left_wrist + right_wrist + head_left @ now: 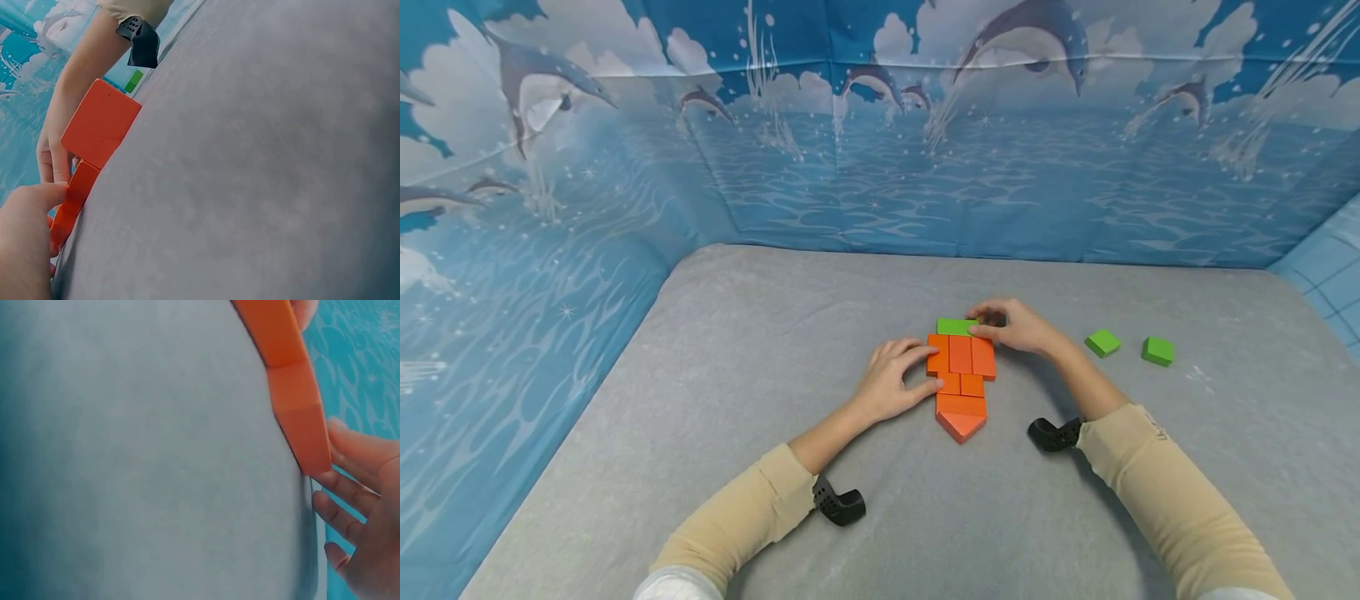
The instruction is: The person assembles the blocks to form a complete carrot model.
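Flat orange blocks (960, 354) lie edge to edge on the grey cloth in the head view, ending toward the person in a pointed block (961, 427). A green block (952, 326) adjoins their far end. My right hand (1017, 327) pinches the right end of this green block between thumb and fingers; its other fingers are partly hidden. My left hand (891, 379) touches the left side of the orange blocks, fingers extended and thumb lower down near the smaller blocks. The left wrist view shows the left thumb (44, 195) against an orange block's edge.
Two loose green blocks, one nearer (1102, 342) and one farther right (1159, 351), lie right of the right forearm. A blue dolphin-print curtain (880, 183) hangs behind and to the left of the grey cloth (737, 333). Black devices (841, 505) sit at both wrists.
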### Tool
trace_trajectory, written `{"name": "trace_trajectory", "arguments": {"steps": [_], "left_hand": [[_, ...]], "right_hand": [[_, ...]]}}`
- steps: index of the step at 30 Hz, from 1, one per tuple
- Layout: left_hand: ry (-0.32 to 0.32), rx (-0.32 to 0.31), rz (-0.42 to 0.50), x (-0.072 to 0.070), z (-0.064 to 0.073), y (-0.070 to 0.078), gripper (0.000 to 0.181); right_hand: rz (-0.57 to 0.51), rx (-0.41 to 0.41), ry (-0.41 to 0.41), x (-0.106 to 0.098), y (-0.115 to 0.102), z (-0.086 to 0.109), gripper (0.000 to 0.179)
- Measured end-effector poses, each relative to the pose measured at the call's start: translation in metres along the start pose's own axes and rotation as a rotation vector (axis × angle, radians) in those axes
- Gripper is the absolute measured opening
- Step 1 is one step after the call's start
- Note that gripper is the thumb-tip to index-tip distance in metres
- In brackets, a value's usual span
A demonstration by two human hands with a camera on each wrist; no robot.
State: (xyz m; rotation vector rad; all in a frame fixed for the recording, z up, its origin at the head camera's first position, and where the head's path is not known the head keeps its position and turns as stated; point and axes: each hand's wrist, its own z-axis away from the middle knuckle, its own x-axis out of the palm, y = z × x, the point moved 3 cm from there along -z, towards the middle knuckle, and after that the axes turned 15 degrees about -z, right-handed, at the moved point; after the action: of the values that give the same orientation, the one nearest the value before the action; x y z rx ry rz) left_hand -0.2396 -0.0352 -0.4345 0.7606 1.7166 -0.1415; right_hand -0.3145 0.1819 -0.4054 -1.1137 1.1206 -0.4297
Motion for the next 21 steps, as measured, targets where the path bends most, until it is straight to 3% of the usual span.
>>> {"name": "trace_trajectory", "arguments": {"steps": [5,11,15,21], "left_hand": [[-0.001,0.005,0.000,0.000,-0.001,0.000,0.048],[0.002,0.006,0.009,0.001,0.000,0.000,0.047],[0.008,0.008,0.015,0.000,0.000,0.000,0.047],[0.010,0.009,0.014,0.000,0.000,0.000,0.047]], "right_hand": [[-0.032,-0.029,0.132,-0.021,-0.003,0.017,0.037],[0.043,-0.001,0.300,-0.057,0.003,0.059,0.041],[0.067,0.028,0.344,-0.075,0.019,0.087,0.044],[0.133,0.036,0.323,-0.090,0.038,0.115,0.044]]}}
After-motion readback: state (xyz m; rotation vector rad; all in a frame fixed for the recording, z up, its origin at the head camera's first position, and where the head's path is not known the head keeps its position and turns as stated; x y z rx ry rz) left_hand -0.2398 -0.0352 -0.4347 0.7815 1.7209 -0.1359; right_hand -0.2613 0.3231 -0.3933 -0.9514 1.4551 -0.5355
